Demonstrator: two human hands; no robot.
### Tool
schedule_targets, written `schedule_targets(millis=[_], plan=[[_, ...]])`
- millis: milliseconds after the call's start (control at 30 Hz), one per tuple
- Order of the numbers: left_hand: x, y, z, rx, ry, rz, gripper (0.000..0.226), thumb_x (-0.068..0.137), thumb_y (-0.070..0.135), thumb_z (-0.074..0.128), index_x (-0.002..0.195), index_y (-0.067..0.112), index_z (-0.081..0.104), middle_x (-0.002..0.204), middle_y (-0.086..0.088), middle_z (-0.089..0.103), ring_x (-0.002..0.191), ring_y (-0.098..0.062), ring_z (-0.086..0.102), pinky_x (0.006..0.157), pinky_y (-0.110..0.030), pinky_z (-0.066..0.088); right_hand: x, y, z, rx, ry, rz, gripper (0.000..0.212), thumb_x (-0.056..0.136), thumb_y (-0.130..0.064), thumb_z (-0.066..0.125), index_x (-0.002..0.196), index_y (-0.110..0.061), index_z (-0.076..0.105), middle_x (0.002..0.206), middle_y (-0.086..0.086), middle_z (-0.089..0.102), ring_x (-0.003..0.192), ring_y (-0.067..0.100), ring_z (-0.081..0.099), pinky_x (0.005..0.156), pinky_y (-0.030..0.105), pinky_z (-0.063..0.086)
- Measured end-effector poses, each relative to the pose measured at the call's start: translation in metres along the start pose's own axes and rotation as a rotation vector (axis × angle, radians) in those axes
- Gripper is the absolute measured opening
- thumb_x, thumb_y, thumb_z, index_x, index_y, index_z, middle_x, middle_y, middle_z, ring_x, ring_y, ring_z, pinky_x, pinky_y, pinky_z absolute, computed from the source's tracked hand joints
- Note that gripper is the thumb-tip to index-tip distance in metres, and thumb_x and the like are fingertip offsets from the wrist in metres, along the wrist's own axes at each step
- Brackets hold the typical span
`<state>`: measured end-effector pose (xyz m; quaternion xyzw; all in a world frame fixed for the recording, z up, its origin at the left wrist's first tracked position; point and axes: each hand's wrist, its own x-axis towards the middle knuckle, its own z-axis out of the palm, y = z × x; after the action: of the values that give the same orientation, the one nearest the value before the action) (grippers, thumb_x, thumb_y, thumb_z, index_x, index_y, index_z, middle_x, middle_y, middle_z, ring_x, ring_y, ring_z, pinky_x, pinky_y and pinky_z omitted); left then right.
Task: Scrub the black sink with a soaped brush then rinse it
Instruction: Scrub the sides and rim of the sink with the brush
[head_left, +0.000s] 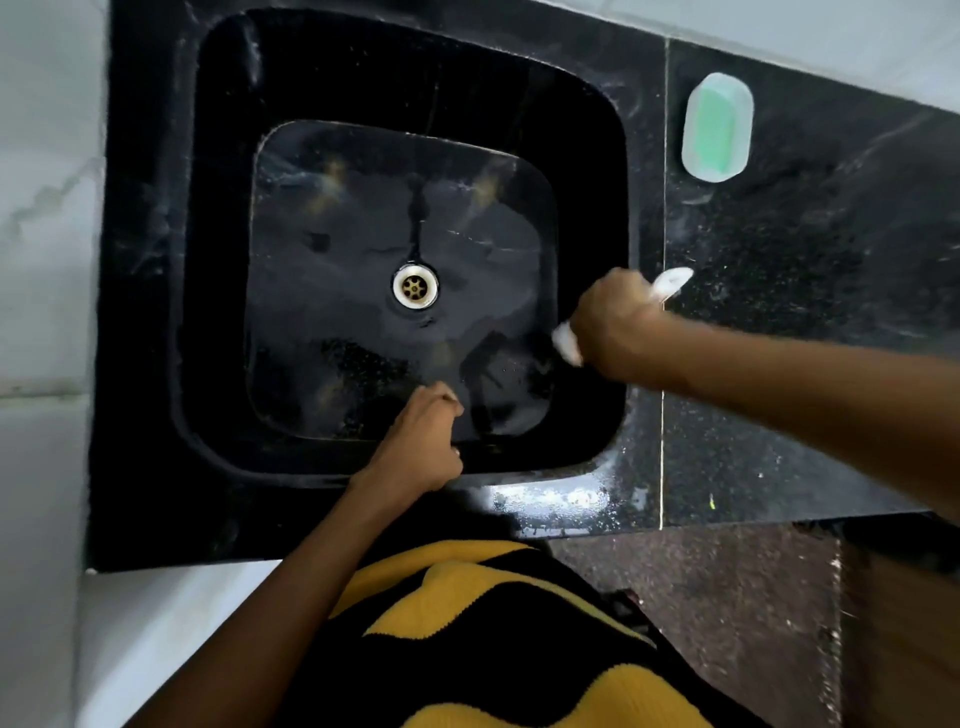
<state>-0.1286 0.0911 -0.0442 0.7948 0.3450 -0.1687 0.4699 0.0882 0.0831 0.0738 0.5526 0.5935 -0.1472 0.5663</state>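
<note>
Right grip (615, 325) fisted around white brush (670, 283) at sink's (592, 156) right wall. Left grip (426, 441) curled closed, holding nothing visible, resting on near rim. Brass drain (415, 286) central. Green soap in dish (717, 127) on bench (831, 260), far right.

Soap dish (717, 127) on counter (810, 249), right of sink (587, 156)

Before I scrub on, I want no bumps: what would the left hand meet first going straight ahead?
Probably the wet sink floor. The left hand, a loose fist at the near rim, points toward the drain; height above the basin is unclear.
</note>
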Motion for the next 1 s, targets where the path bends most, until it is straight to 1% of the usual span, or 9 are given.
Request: schedule_targets(millis=[100,200,300,367,500,700,800,900,1000], plan=[[0.002,0.005,0.004,-0.008,0.027,0.012,0.048,0.076,0.004,0.070,0.123,0.003,0.061,0.126,0.001,0.048,0.120,-0.018,0.043,0.097,-0.016,0.033,-0.017,-0.065,0.018,0.019,-0.128,-0.298,0.029,0.095,-0.031,0.049,0.118,-0.019,0.064,0.123,0.004,0.063,0.111,0.028,0.061,0.080,0.033,0.047],[0.000,0.008,0.009,-0.017,0.085,-0.026,0.040,0.074,0.002,0.065,0.114,0.003,0.064,0.120,-0.002,0.050,0.116,-0.022,0.046,0.100,-0.029,0.044,-0.019,-0.077,0.003,0.260,-0.028,-0.401,0.020,0.090,-0.018,0.055,0.106,-0.018,0.066,0.110,0.003,0.067,0.098,0.026,0.066,0.072,0.031,0.047],[-0.001,0.010,0.008,-0.038,0.148,-0.074,0.028,0.075,0.002,0.060,0.103,0.004,0.067,0.114,-0.006,0.054,0.108,-0.024,0.048,0.088,-0.031,0.046,-0.010,-0.081,-0.021,0.447,0.056,-0.451,0.007,0.082,-0.011,0.058,0.085,-0.018,0.059,0.084,0.001,0.064,0.073,0.024,0.060,0.067,0.032,0.052],[-0.001,0.009,0.006,-0.053,0.175,-0.086,0.034,0.072,-0.002,0.061,0.105,0.002,0.068,0.114,-0.008,0.056,0.107,-0.024,0.050,0.088,-0.031,0.046,-0.008,-0.079,-0.018,0.475,0.020,-0.407,0.006,0.085,-0.015,0.056,0.088,-0.016,0.061,0.083,0.000,0.063,0.077,0.024,0.064,0.067,0.033,0.053],[-0.001,0.006,0.008,-0.059,0.183,-0.099,0.047,0.070,-0.008,0.058,0.116,-0.001,0.064,0.119,-0.006,0.055,0.110,-0.023,0.047,0.093,-0.031,0.048,-0.008,-0.037,0.027,0.144,-0.132,-0.186,0.028,0.090,-0.029,0.058,0.114,-0.016,0.065,0.118,0.003,0.066,0.108,0.026,0.064,0.077,0.033,0.049],[0.005,0.020,0.018,-0.068,0.135,-0.020,0.037,0.076,-0.003,0.064,0.113,0.004,0.067,0.116,-0.004,0.057,0.111,-0.020,0.050,0.089,-0.016,0.036,0.053,0.053,-0.002,0.222,-0.037,0.285,0.028,0.087,-0.028,0.054,0.112,-0.023,0.067,0.105,0.002,0.066,0.095,0.022,0.066,0.074,0.027,0.046],[0.008,0.026,0.023,-0.080,0.100,0.005,0.035,0.077,-0.001,0.065,0.112,0.004,0.067,0.117,-0.003,0.057,0.112,-0.018,0.050,0.092,-0.017,0.039,0.061,0.036,-0.005,0.163,0.042,0.204,0.031,0.090,-0.028,0.052,0.118,-0.025,0.065,0.109,-0.001,0.066,0.096,0.021,0.065,0.064,0.028,0.039],[0.008,0.023,0.026,-0.073,0.110,0.009,0.036,0.076,-0.001,0.063,0.111,0.004,0.067,0.116,-0.003,0.057,0.112,-0.018,0.050,0.095,-0.022,0.043,0.017,-0.031,0.020,0.107,-0.173,-0.149,0.030,0.089,-0.032,0.056,0.113,-0.017,0.067,0.115,0.002,0.065,0.108,0.025,0.062,0.079,0.029,0.041],[0.006,0.021,0.026,-0.055,0.135,0.019,0.035,0.076,-0.001,0.061,0.111,0.002,0.067,0.117,-0.005,0.057,0.113,-0.019,0.050,0.097,-0.026,0.044,0.021,0.006,0.009,0.066,-0.103,0.015,0.036,0.089,-0.036,0.055,0.118,-0.017,0.064,0.120,0.006,0.064,0.112,0.026,0.061,0.090,0.032,0.045]])
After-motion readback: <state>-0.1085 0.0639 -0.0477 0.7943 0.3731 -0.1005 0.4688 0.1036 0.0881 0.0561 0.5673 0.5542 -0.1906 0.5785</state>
